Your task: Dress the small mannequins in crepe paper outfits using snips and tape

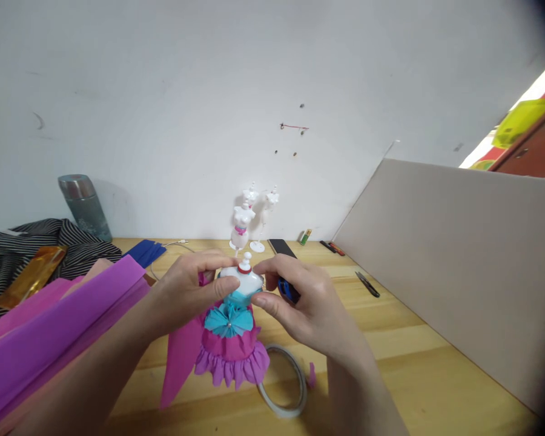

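A small white mannequin (251,280) stands upright between my hands, with a red band round its neck. It wears a paper dress with a turquoise top, a turquoise bow (229,320), a magenta skirt (231,345) and a purple ruffled hem (236,367). My left hand (193,290) grips its shoulder, thumb across the front and fingers behind. My right hand (306,300) pinches at the other side of the bodice. Tucked within the right fingers is a dark blue and black object (289,290), mostly hidden. A magenta paper piece (181,357) hangs beside the dress on the left.
A tape roll (302,378) lies by the hem. Purple paper sheets (82,327), striped cloth (9,254) and a tilted flask (85,209) are at left. Behind stand several white mannequins (244,218) and a phone (281,247). A black cutter (367,284) lies near the right partition (454,260).
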`<state>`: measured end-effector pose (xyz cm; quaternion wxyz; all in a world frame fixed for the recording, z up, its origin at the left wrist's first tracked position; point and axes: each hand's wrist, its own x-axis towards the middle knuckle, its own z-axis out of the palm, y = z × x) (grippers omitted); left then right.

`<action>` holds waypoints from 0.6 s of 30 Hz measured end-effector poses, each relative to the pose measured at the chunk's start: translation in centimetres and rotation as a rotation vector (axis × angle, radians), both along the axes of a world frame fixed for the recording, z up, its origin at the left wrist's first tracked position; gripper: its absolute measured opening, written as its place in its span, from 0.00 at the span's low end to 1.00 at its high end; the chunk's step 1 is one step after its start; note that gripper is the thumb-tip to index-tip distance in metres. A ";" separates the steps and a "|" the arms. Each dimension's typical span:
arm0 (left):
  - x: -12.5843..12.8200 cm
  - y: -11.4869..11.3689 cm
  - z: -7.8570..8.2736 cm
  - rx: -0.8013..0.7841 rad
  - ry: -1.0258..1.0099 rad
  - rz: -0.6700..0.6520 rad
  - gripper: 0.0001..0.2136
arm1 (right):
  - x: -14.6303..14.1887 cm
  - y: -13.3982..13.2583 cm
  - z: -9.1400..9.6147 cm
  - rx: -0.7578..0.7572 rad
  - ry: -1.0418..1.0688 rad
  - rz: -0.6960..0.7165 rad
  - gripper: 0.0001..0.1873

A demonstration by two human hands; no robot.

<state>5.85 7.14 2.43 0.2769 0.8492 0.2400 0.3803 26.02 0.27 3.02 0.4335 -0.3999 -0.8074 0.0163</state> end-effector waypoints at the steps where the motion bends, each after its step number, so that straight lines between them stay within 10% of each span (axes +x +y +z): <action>1: 0.0 0.0 0.0 -0.002 -0.001 -0.002 0.11 | 0.0 0.0 0.0 -0.003 0.000 0.001 0.11; 18: -0.4 0.2 0.1 -0.248 0.027 0.094 0.23 | -0.3 0.0 -0.3 0.052 0.057 -0.063 0.02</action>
